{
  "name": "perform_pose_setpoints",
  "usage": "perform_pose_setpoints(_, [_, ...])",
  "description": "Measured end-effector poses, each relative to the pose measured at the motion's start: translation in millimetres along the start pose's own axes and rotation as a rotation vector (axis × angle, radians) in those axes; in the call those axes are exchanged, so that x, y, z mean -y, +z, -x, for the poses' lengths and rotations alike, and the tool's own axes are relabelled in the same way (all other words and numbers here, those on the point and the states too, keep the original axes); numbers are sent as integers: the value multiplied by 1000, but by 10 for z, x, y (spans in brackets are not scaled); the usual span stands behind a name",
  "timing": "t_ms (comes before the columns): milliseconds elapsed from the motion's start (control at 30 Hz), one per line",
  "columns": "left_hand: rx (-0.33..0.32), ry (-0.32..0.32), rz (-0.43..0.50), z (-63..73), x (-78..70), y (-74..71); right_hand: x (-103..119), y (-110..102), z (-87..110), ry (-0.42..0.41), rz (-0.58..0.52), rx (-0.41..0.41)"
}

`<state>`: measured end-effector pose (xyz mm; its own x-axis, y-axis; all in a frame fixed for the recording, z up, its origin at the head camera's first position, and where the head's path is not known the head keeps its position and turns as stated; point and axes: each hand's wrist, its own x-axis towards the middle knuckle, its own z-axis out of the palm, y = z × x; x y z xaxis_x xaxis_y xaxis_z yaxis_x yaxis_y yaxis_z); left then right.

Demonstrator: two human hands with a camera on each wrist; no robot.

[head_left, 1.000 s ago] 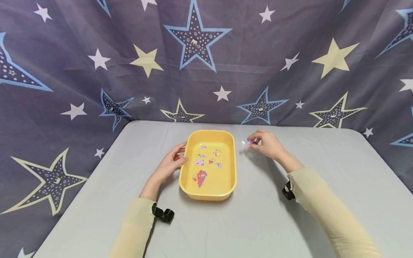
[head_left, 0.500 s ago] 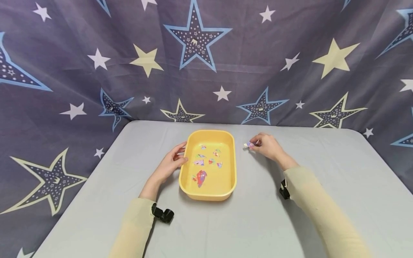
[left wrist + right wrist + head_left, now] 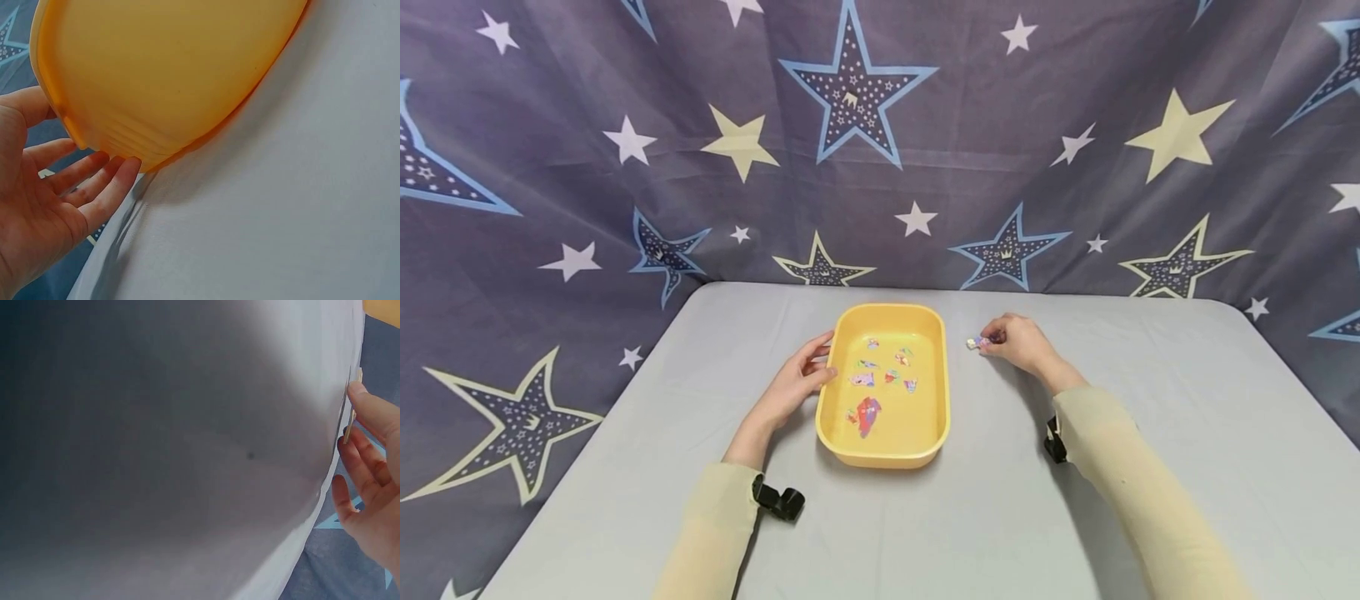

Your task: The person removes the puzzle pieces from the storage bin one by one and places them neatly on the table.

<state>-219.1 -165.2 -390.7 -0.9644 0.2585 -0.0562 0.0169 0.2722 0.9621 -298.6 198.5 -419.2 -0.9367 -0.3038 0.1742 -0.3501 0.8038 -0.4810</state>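
Observation:
A yellow plastic tray (image 3: 930,417) rests on the table, and my left hand (image 3: 790,383) grips its left side, thumb over the rim. In the left wrist view the fingertips (image 3: 128,164) touch the tray's outer wall (image 3: 162,81). Right of the tray, my right hand (image 3: 1022,343) pinches a small flat, colourful puzzle piece (image 3: 976,342) low over the table. The right wrist view shows only the thin, wood-coloured edge of the puzzle piece (image 3: 349,428). Several irregular puzzle pieces lie inside the tray, including a larger red and purple piece (image 3: 868,415).
A light grey cloth covers the table (image 3: 1000,517). Behind it hangs a dark curtain (image 3: 970,125) with stars. Each wrist wears a black camera strap, as on the left wrist camera (image 3: 781,502).
My right hand has moved slightly down towards the table with the puzzle piece, and its forearm has shifted left. The left hand and the tray stay in place.

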Motion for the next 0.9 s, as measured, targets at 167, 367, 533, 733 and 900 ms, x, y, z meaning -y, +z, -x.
perform_pose_setpoints(167, [0,0,-1,6,1,4,-10,2,5,13,3,16])
perform_pose_setpoints(367, [3,7,2,13,0,5,-10,-7,19,8,-8,38])
perform_pose_setpoints(533, [3,9,-2,15,-3,5,-14,-11,18,20,-16,53])
perform_pose_setpoints(733, [1,7,0,13,2,2,-21,1,12,17,-25,57])
perform_pose_setpoints(900, [1,10,1,14,5,1,-23,3,23,14,-36,51])
